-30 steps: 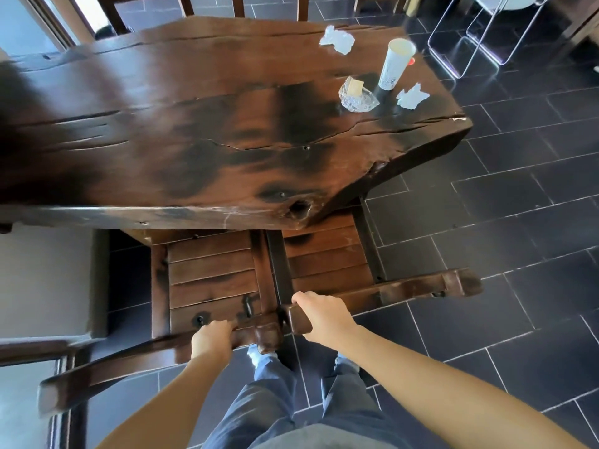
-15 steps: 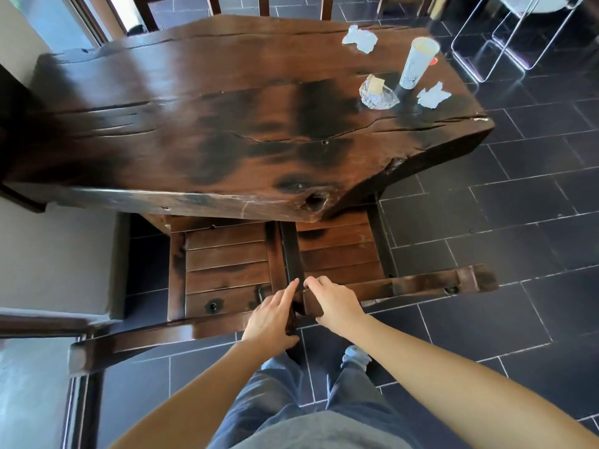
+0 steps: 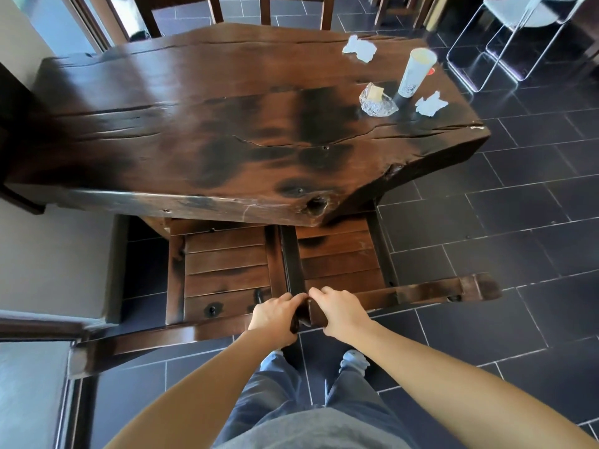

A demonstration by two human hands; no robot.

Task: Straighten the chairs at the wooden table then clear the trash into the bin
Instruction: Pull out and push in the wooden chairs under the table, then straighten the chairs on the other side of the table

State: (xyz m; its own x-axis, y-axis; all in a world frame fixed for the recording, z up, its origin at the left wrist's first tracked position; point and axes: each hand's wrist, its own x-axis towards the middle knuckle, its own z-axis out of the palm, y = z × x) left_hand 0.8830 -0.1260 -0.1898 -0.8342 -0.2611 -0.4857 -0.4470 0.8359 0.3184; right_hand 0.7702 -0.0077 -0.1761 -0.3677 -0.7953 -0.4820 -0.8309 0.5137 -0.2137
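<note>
Two dark wooden chairs stand side by side, seats partly under the near edge of the thick wooden table (image 3: 194,131). My left hand (image 3: 274,315) grips the top rail of the left chair (image 3: 223,270). My right hand (image 3: 340,311) grips the top rail of the right chair (image 3: 343,257), and the two hands almost touch where the rails meet. Trash sits at the table's far right: a paper cup (image 3: 415,72), a clear plastic wrapper (image 3: 377,100) and two crumpled white papers (image 3: 359,48) (image 3: 429,103).
More wooden chairs (image 3: 291,11) stand at the table's far side. Clear-framed chairs (image 3: 505,37) stand at the back right on the dark tiled floor. A pale wall and a window frame (image 3: 39,325) close off the left. No bin is in view.
My left hand slid right along the left chair's rail until it met my right hand at the centre. Both chairs sit closer together and a little further under the table.
</note>
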